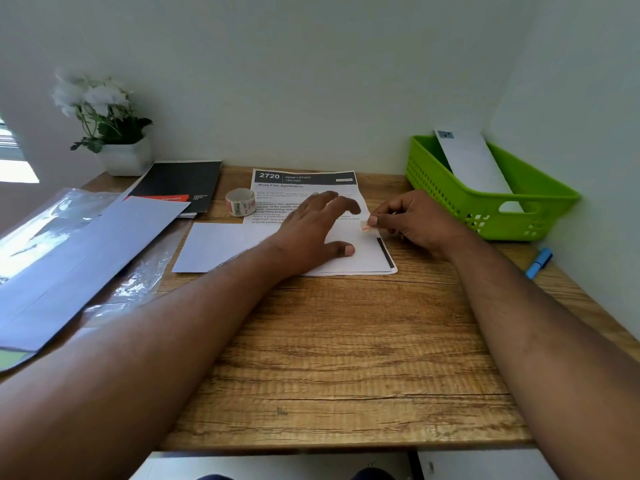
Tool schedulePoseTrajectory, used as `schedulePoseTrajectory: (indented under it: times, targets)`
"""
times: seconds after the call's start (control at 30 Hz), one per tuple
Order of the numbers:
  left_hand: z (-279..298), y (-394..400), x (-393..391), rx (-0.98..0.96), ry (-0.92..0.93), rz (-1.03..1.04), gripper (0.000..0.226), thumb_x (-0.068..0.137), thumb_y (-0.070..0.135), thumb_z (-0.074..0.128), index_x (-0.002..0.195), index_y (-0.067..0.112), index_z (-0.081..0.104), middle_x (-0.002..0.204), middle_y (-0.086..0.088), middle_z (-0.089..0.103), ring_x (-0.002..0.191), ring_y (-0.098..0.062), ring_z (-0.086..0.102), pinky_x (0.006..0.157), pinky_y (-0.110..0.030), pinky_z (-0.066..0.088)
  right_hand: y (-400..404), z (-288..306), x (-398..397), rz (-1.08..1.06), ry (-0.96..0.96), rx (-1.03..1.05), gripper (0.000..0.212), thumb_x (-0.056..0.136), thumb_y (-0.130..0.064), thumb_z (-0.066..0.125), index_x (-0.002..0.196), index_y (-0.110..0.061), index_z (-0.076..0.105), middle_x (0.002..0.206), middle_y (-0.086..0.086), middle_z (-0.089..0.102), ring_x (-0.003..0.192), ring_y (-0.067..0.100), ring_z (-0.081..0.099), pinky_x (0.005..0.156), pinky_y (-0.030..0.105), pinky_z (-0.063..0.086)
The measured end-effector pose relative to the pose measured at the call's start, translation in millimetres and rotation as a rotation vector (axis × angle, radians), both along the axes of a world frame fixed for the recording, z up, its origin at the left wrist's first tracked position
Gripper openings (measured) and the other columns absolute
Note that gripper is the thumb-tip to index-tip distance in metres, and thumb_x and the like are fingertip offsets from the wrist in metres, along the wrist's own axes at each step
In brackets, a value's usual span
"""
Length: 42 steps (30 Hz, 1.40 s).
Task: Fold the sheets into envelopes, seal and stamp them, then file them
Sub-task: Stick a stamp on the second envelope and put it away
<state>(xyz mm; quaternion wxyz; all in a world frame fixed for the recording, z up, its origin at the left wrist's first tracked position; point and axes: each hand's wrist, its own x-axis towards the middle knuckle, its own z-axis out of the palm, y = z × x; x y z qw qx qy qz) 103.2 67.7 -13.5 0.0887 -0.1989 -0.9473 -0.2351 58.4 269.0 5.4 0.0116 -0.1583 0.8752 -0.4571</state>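
A white envelope [221, 245] lies flat on the wooden desk, partly over a printed instruction sheet [304, 183]. My left hand [313, 230] presses down on the envelope with fingers spread. At the envelope's right end my right hand [412, 220] pinches a small stamp sticker [367, 228] between thumb and fingertips. A roll of patterned tape [240, 201] stands just left of the printed sheet. A green plastic basket [491, 199] at the back right holds one stamped envelope [474, 161] leaning against its wall.
A stack of white envelopes [79, 261] and clear plastic wrap [52, 216] cover the desk's left side. A black notebook [180, 183] and a potted white flower [107, 126] sit at the back left. A blue marker [538, 263] lies by the right wall.
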Motion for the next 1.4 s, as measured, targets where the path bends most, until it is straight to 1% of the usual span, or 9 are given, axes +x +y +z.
schedulePoseTrajectory:
  times: [0.07,0.1,0.2,0.3,0.47,0.57,0.77,1.23,1.4]
  targets:
    - [-1,0,-2,-0.066,-0.023,0.005,0.05,0.09,0.041,0.062,0.134,0.043,0.037,0.159,0.001,0.015,0.148,-0.024,0.007,0.117,-0.055,0.016,-2,-2,-2,-0.006,0.017,0.009,0.014,0.081,-0.021,0.074,0.092,-0.013,0.077,0.086,-0.008,0.071,0.067,0.001,0.053,0.063,0.021,0.039]
    - [-1,0,-2,-0.089,-0.042,0.012,0.048,0.091,0.042,0.06,0.133,0.045,0.038,0.161,0.002,0.011,0.149,-0.024,0.002,0.117,-0.057,0.013,-3,-3,-3,-0.008,0.025,0.013,0.014,0.08,-0.021,0.075,0.092,-0.014,0.077,0.089,-0.007,0.072,0.07,0.002,0.054,0.065,0.022,0.04]
    - [-1,1,-4,-0.128,-0.084,0.019,0.045,0.093,0.045,0.055,0.135,0.048,0.037,0.162,0.004,0.003,0.149,-0.024,-0.008,0.115,-0.057,0.005,-3,-5,-6,-0.004,0.043,0.037,0.013,0.08,-0.023,0.075,0.091,-0.016,0.077,0.094,-0.007,0.073,0.078,0.005,0.058,0.069,0.023,0.041]
    - [-1,1,-4,-0.161,-0.106,0.014,0.047,0.095,0.047,0.052,0.137,0.052,0.033,0.163,0.005,0.0,0.149,-0.024,-0.012,0.115,-0.057,0.002,-3,-7,-9,-0.004,0.052,0.052,0.012,0.082,-0.025,0.074,0.091,-0.019,0.077,0.093,-0.009,0.072,0.079,0.006,0.058,0.07,0.025,0.042]
    - [0,3,-2,-0.205,-0.129,0.013,0.05,0.097,0.045,0.048,0.142,0.052,0.029,0.163,0.004,-0.004,0.148,-0.024,-0.014,0.116,-0.056,0.0,-5,-10,-11,0.005,0.051,0.092,0.005,0.083,-0.025,0.072,0.087,-0.025,0.076,0.098,-0.009,0.071,0.083,0.007,0.058,0.074,0.028,0.043]
    - [1,3,-1,-0.226,-0.138,0.012,0.048,0.098,0.045,0.046,0.143,0.05,0.03,0.163,0.004,-0.005,0.148,-0.024,-0.015,0.116,-0.055,-0.001,-5,-10,-11,0.012,0.052,0.103,0.007,0.085,-0.024,0.071,0.088,-0.023,0.076,0.099,-0.008,0.071,0.08,0.004,0.055,0.072,0.026,0.04]
    - [2,3,0,-0.243,-0.157,-0.009,0.045,0.099,0.044,0.043,0.142,0.051,0.033,0.163,0.004,-0.004,0.148,-0.024,-0.015,0.117,-0.055,-0.001,-6,-11,-11,0.021,0.053,0.118,0.005,0.084,-0.025,0.071,0.086,-0.025,0.076,0.1,-0.009,0.071,0.081,0.003,0.055,0.077,0.028,0.04]
    - [1,3,-1,-0.248,-0.166,-0.024,0.039,0.099,0.046,0.041,0.137,0.053,0.04,0.163,0.006,0.0,0.149,-0.022,-0.012,0.118,-0.054,-0.002,-8,-9,-9,0.009,0.063,0.169,0.009,0.084,-0.026,0.071,0.09,-0.021,0.075,0.099,-0.008,0.069,0.079,0.002,0.053,0.075,0.027,0.04]
    - [1,3,-1,-0.243,-0.175,-0.027,0.04,0.099,0.045,0.041,0.138,0.052,0.04,0.163,0.004,0.002,0.149,-0.022,-0.01,0.117,-0.053,-0.001,-8,-8,-8,0.009,0.074,0.172,0.007,0.083,-0.024,0.072,0.088,-0.02,0.075,0.091,-0.01,0.068,0.076,0.001,0.053,0.066,0.023,0.039]
